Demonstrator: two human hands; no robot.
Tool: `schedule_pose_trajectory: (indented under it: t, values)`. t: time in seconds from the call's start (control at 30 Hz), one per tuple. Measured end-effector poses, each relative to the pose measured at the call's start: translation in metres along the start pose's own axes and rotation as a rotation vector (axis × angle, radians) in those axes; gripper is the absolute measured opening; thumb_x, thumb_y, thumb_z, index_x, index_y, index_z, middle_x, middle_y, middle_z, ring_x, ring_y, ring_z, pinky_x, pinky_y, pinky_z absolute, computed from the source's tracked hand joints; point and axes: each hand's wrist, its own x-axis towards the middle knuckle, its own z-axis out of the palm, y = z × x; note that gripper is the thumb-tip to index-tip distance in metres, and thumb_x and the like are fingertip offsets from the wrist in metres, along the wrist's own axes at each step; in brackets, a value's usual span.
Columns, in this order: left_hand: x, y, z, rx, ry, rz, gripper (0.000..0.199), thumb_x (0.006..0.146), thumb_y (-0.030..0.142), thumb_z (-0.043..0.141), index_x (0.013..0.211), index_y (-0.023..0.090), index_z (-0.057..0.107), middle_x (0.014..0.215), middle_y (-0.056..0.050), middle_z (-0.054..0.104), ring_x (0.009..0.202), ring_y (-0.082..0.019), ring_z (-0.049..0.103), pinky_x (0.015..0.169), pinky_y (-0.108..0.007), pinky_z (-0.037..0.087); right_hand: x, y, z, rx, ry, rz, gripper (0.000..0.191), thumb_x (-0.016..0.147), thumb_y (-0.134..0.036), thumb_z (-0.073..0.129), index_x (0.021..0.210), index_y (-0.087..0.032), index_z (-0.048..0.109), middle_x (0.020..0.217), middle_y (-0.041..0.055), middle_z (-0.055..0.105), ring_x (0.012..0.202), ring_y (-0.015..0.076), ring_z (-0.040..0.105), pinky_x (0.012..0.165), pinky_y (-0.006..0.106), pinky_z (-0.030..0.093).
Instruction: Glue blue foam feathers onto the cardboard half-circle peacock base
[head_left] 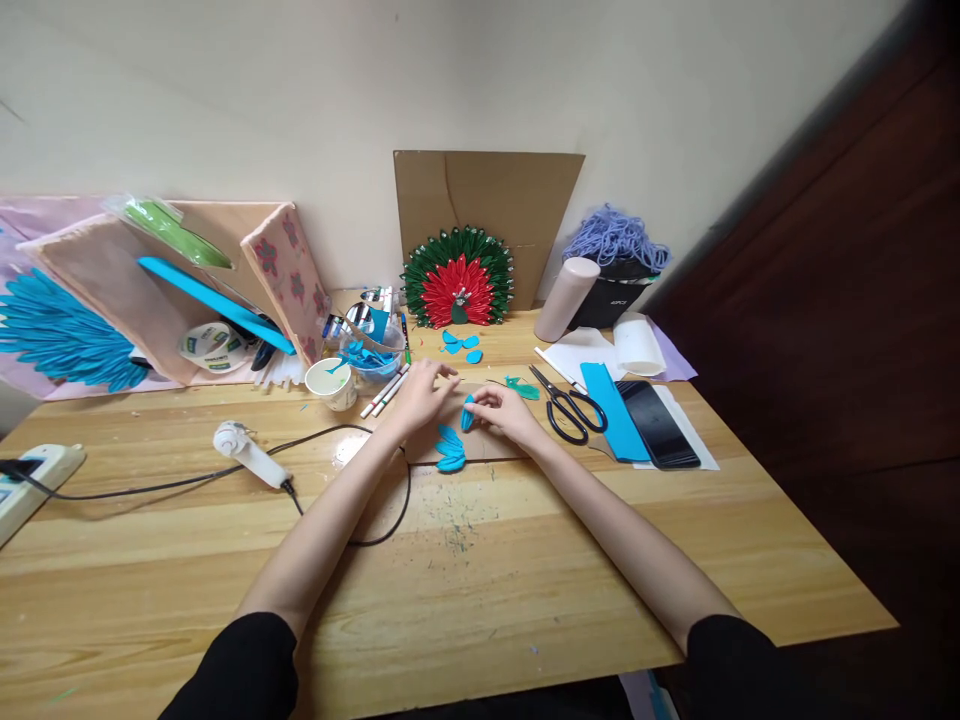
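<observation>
My right hand [505,412] pinches a small blue petal-shaped piece [468,414] upright over a cardboard piece [499,447]. My left hand [429,392] hovers at the cardboard's far left side, its fingers stretched out and apart from the pinched piece. Nearer to me lies a fan of joined blue petals [451,450] on the cardboard's front edge. Beyond the hands, several loose blue cut pieces [459,343] rest on the table. Some green strips [523,388] lie just past my right hand.
Black-handled scissors [574,405], a blue strip [613,412] and a phone [657,424] lie to the right. Left are a paper cup [331,385], a tub of blue scraps [373,350] and a corded white glue gun [251,455]. A red-green peacock fan [459,278] stands behind.
</observation>
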Motion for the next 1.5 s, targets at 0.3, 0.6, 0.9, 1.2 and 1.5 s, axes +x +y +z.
schedule_pose_trajectory:
  t: [0.3, 0.6, 0.9, 1.2, 1.5]
  values:
    - [0.000, -0.005, 0.014, -0.387, -0.236, -0.006, 0.028, 0.067, 0.028, 0.066, 0.089, 0.012, 0.058, 0.072, -0.002, 0.061, 0.066, -0.014, 0.056, 0.060, -0.025, 0.045, 0.008, -0.005, -0.006, -0.170, -0.080, -0.033, 0.024, 0.073, -0.039, 0.060, 0.077, -0.016, 0.058, 0.069, 0.0027, 0.066, 0.061, 0.0147, 0.064, 0.058, 0.028, 0.053]
    - [-0.014, -0.017, 0.015, -0.429, -0.113, -0.078, 0.013, 0.069, 0.022, 0.062, 0.077, 0.013, 0.055, 0.068, 0.000, 0.058, 0.059, -0.012, 0.057, 0.053, -0.022, 0.043, 0.023, -0.001, -0.075, -0.667, 0.121, -0.101, 0.026, 0.060, -0.015, 0.072, 0.084, -0.015, 0.063, 0.097, 0.0111, 0.063, 0.100, 0.0266, 0.055, 0.090, 0.040, 0.040]
    - [-0.022, -0.020, 0.027, -0.491, 0.041, -0.062, 0.017, 0.072, 0.021, 0.061, 0.085, 0.014, 0.054, 0.078, -0.002, 0.060, 0.071, -0.013, 0.059, 0.068, -0.026, 0.046, 0.041, 0.005, -0.098, -0.868, 0.062, -0.098, 0.030, 0.047, -0.015, 0.077, 0.072, -0.017, 0.061, 0.076, 0.0032, 0.062, 0.074, 0.0192, 0.057, 0.068, 0.028, 0.044]
    - [-0.022, -0.027, 0.031, -0.547, 0.068, -0.063, 0.024, 0.074, 0.024, 0.060, 0.095, 0.014, 0.055, 0.078, -0.002, 0.059, 0.071, -0.012, 0.059, 0.066, -0.024, 0.045, 0.018, -0.014, -0.084, -0.650, 0.161, -0.125, 0.027, 0.072, -0.028, 0.059, 0.097, -0.018, 0.056, 0.077, 0.0015, 0.060, 0.068, 0.0141, 0.058, 0.061, 0.025, 0.046]
    - [-0.023, -0.030, 0.033, -0.546, 0.066, -0.055, 0.024, 0.075, 0.024, 0.060, 0.095, 0.013, 0.055, 0.078, -0.003, 0.059, 0.070, -0.013, 0.058, 0.066, -0.025, 0.045, -0.016, 0.003, -0.013, -0.185, -0.162, -0.067, 0.023, 0.069, -0.030, 0.065, 0.088, -0.016, 0.062, 0.090, 0.0046, 0.064, 0.075, 0.0148, 0.059, 0.071, 0.029, 0.047]
